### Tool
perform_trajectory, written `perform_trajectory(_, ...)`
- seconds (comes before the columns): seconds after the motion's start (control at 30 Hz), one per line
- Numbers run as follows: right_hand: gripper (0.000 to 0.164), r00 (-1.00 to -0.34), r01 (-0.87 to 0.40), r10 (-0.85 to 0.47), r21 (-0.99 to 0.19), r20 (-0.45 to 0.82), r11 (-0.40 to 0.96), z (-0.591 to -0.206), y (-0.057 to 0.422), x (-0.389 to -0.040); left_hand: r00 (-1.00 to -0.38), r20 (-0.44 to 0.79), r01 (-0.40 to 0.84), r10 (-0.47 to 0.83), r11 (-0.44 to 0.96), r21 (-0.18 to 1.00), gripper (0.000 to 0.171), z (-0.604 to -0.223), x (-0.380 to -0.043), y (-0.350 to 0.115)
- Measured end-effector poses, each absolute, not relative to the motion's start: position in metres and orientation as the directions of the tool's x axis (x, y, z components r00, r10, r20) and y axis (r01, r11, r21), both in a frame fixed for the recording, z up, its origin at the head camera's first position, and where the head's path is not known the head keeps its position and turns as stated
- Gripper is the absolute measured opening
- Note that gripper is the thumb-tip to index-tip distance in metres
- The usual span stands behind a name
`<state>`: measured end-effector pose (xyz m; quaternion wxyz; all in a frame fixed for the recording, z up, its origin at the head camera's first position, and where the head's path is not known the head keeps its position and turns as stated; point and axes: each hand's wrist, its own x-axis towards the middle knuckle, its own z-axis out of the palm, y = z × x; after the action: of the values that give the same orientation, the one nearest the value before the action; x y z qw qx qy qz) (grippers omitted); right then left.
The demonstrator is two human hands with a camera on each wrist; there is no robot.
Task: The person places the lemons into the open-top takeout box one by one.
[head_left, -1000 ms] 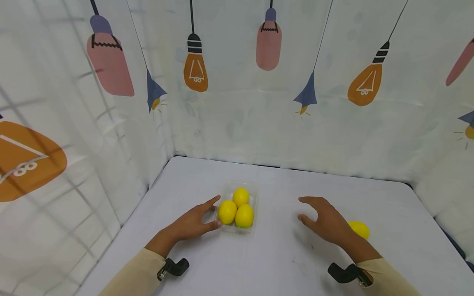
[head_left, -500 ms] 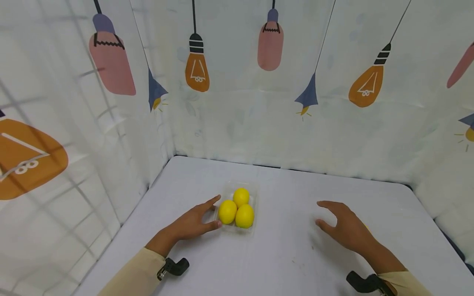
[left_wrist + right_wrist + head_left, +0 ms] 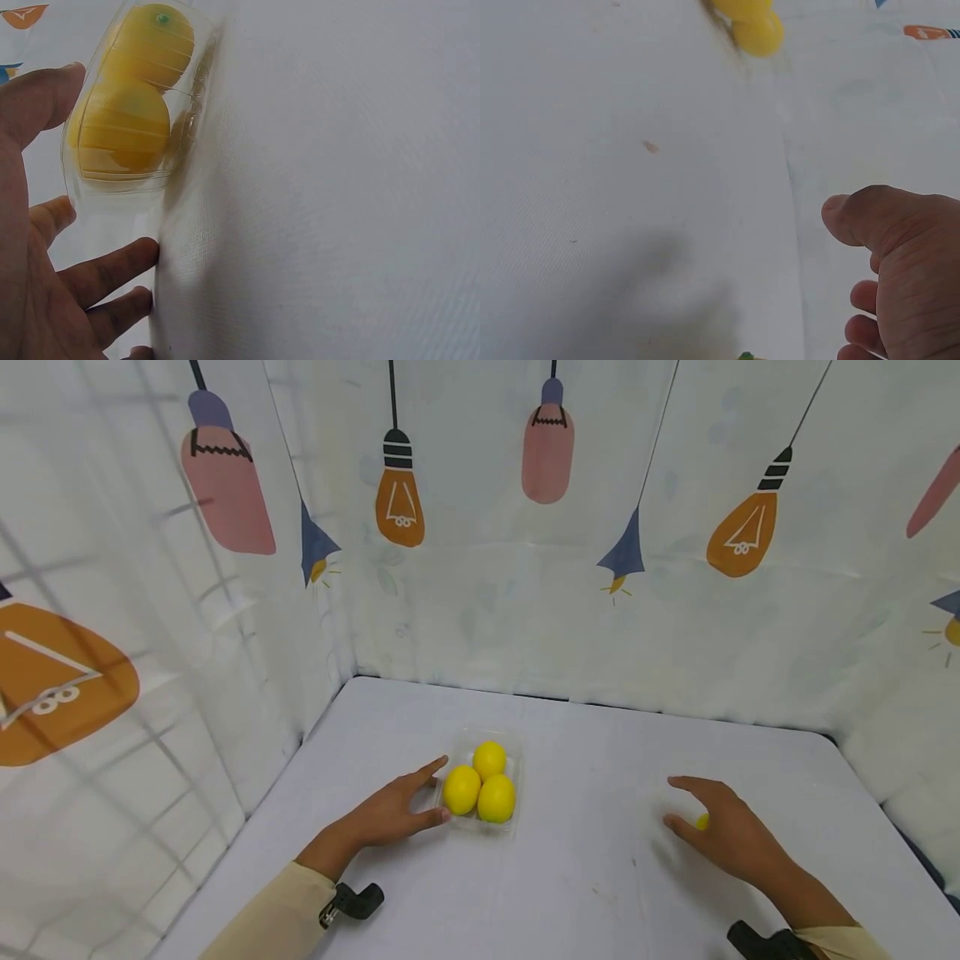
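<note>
A clear plastic tray [image 3: 483, 828] on the table holds three yellow lemons [image 3: 497, 797]. My left hand [image 3: 386, 810] is at its left side with fingers spread and fairly straight; the left wrist view has the thumb [image 3: 64, 94] at the tray's wall and the forefinger near its lower corner. Over the table at the right is my right hand [image 3: 731, 835], loosely curved, with nothing in its grasp. Behind it, a loose lemon [image 3: 702, 821] peeks out between thumb and forefinger, mostly hidden. Only a green tip [image 3: 746, 355] shows at the bottom of the right wrist view.
A white-covered table [image 3: 570, 893] spreads out between the hands. White cloth walls [image 3: 495, 610] printed with lamps rise behind and at the left. Dark wrist mounts [image 3: 356, 902] sit on both sleeves.
My right hand has moved right and nearer to me, so the loose lemon, earlier visible beyond the wrist, now shows between thumb and forefinger. My left hand and the tray stay put.
</note>
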<state>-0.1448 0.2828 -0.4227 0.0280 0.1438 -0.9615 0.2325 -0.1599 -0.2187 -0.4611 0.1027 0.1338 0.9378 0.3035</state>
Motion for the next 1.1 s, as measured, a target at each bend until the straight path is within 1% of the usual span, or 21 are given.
perform_trajectory(0.2, 0.063, -0.960, -0.278, -0.253, -0.424, 0.116, 0.862, -0.427, 0.296, -0.142, -0.941, -0.109, 0.196, 0.322, 0.776, 0.599, 0.090, -0.460, -0.160, -0.219)
perform_trajectory(0.47, 0.063, -0.967, -0.253, -0.232, -0.439, 0.102, 0.862, -0.433, 0.312, -0.139, -0.940, -0.111, 0.195, 0.321, 0.778, 0.598, 0.090, -0.458, -0.159, -0.219)
perform_trajectory(0.6, 0.067, -0.973, -0.231, -0.216, -0.429, 0.084, 0.873, -0.436, 0.320, -0.139, -0.942, -0.115, 0.188, 0.316, 0.777, 0.601, 0.090, -0.459, -0.159, -0.219)
perform_trajectory(0.9, 0.075, -0.981, -0.190, -0.187, -0.420, 0.049, 0.887, -0.440, 0.329, -0.140, -0.940, -0.110, 0.191, 0.322, 0.767, 0.613, 0.089, -0.460, -0.159, -0.220)
perform_trajectory(1.1, 0.075, -0.984, -0.171, -0.173, -0.410, 0.032, 0.896, -0.444, 0.331, -0.139, -0.940, -0.115, 0.187, 0.320, 0.768, 0.612, 0.089, -0.460, -0.160, -0.220)
